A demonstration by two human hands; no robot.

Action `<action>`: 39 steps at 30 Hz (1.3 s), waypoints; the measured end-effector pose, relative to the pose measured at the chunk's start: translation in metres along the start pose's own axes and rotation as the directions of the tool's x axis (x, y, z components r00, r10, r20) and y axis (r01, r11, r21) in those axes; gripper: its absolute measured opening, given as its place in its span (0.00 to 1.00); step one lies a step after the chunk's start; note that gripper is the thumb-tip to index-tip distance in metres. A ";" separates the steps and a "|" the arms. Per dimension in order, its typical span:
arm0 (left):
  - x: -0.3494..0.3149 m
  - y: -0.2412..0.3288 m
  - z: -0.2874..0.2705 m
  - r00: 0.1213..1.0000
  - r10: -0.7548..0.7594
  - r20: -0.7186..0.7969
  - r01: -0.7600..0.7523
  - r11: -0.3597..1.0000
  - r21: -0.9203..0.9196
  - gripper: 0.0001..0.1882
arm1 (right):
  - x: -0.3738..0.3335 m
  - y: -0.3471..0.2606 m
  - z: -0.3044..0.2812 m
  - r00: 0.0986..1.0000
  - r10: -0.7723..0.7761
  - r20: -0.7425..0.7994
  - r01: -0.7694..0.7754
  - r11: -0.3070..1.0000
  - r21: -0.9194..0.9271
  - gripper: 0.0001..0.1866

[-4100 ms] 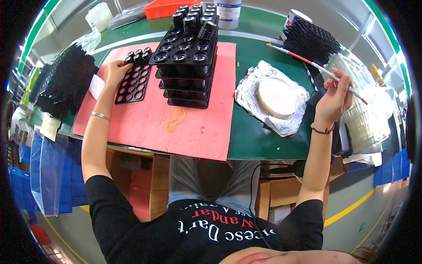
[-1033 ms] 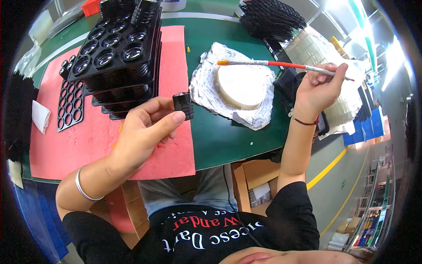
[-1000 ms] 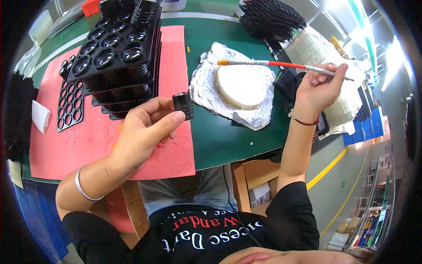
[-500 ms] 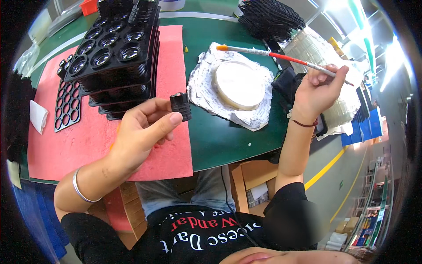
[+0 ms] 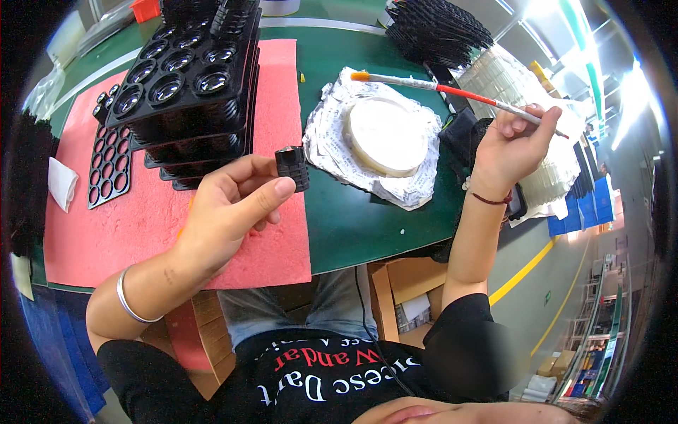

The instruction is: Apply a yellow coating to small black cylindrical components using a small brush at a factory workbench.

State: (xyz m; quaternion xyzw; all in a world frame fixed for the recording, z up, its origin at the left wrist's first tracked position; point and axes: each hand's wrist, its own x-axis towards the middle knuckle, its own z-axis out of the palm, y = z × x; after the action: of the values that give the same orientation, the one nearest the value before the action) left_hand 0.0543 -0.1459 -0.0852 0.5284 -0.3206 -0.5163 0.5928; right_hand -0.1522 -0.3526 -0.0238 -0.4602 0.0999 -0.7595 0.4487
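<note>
Left grip (image 5: 227,206) pinches a black cylinder (image 5: 292,169), likely light and stiff, best held by its sides; right grip (image 5: 519,147) clasps a paintbrush (image 5: 466,95).

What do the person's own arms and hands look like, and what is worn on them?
Both hands are without gloves. The left hand has a smooth silver bangle on its forearm; the right hand has a thin dark red bracelet at the wrist. The black sleeves are short, leaving both forearms uncovered.
</note>
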 end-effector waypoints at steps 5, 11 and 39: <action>0.000 0.002 0.001 1.000 0.000 0.005 0.000 1.000 -0.010 0.16 | 0.001 0.001 -0.001 1.000 0.000 -0.005 0.000 1.000 0.010 0.19; 0.000 0.001 0.001 1.000 0.008 0.005 -0.008 1.000 -0.004 0.16 | 0.002 0.001 -0.001 1.000 -0.007 0.011 0.007 1.000 0.010 0.19; -0.003 0.009 0.002 0.999 0.000 0.053 0.000 1.000 -0.010 0.17 | -0.013 -0.004 0.002 0.827 0.046 0.561 -0.126 0.987 0.103 0.18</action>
State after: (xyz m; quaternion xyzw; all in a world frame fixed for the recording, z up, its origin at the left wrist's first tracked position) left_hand 0.0535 -0.1441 -0.0756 0.5117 -0.3336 -0.5317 0.5867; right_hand -0.1504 -0.3393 -0.0283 -0.6246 -0.0662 -0.5767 0.5224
